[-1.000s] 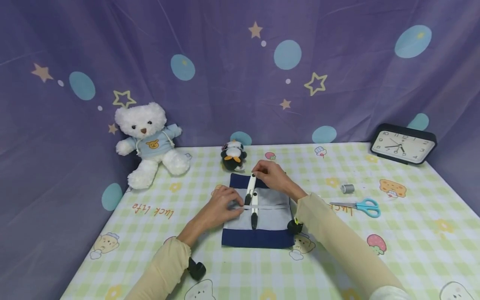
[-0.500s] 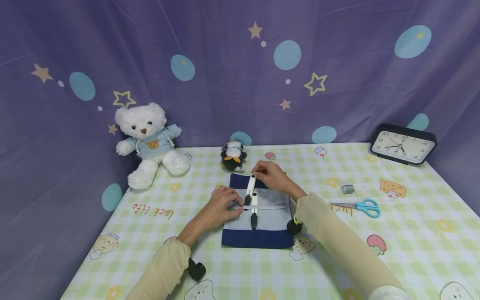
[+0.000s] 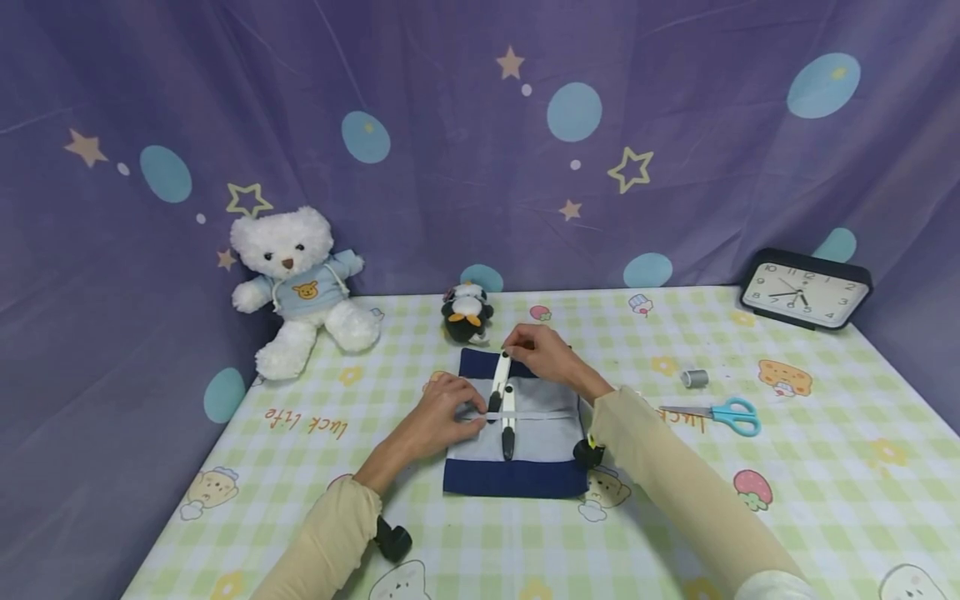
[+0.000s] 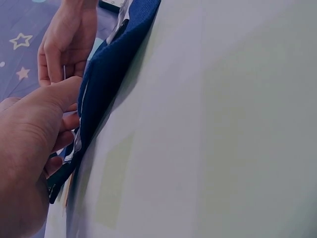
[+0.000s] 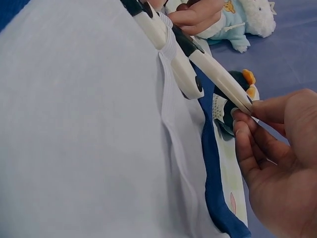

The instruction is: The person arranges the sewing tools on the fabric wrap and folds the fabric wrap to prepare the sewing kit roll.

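My right hand (image 3: 542, 350) pinches the far end of a slim white tool with a black end (image 5: 223, 79) between thumb and fingertips. Its black end reaches the white elastic strap (image 3: 551, 415) across a grey and navy cloth (image 3: 517, 479). A matching white and black tool (image 3: 509, 421) lies beside it, tucked under the strap. At the strap's left part, my left hand (image 3: 442, 418) pinches the elastic beside the held tool. In the left wrist view the left fingers curl at the cloth's edge, partly hidden behind it.
A penguin plush (image 3: 467, 313) sits just beyond the cloth, and a white teddy bear (image 3: 300, 283) at the back left. To the right lie blue-handled scissors (image 3: 735, 415) and a grey thread spool (image 3: 695, 378). A clock (image 3: 806, 289) stands at the back right.
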Demonstrator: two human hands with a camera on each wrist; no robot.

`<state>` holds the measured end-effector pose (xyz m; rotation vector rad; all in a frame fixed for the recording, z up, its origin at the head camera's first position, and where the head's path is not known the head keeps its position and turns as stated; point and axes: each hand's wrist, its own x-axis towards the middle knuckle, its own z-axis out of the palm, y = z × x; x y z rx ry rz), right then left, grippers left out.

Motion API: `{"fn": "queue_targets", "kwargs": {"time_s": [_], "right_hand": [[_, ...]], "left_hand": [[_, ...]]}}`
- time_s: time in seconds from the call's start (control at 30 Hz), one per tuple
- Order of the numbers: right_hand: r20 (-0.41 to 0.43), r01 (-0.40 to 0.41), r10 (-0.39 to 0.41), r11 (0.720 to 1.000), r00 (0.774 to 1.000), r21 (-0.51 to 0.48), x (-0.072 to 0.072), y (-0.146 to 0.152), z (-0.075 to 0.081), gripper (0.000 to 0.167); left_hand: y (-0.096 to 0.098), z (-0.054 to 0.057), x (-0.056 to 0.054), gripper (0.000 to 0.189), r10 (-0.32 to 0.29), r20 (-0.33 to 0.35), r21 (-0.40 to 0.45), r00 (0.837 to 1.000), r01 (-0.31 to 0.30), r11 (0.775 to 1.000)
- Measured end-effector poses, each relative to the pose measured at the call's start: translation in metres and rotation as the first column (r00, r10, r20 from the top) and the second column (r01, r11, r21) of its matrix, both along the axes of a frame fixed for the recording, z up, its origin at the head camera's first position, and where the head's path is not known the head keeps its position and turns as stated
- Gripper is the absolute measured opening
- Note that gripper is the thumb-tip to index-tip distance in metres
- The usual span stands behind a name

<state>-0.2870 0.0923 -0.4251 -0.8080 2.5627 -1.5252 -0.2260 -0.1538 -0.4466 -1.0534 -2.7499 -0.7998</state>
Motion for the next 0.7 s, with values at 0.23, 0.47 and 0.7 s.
{"fn": "queue_targets", "kwargs": {"time_s": [0.23,0.47,0.7], "right_hand": [[0.025,-0.002,0.002,1.0,1.0,0.005,-0.0011,-0.0016,-0.0027,0.013],[0.028,-0.02,0.02,1.0,0.999,0.003,-0.0003,-0.0022,-0.0024,0.014],[0.032,-0.021,0.021,1.0,0.999,0.017,-0.0009,-0.0032,-0.0045,0.014]], "left_hand": [[-0.0003,-0.0005,0.0001,0.008,0.008,0.014,0.001,1.0,-0.008,1.0],[-0.0012,-0.0016,-0.0005,0.008,0.013,0.021,0.003,1.0,-0.013,1.0],[-0.0011,-0.0012,0.0001,0.008,0.006,0.01,0.014,1.0,-0.006,1.0]]}}
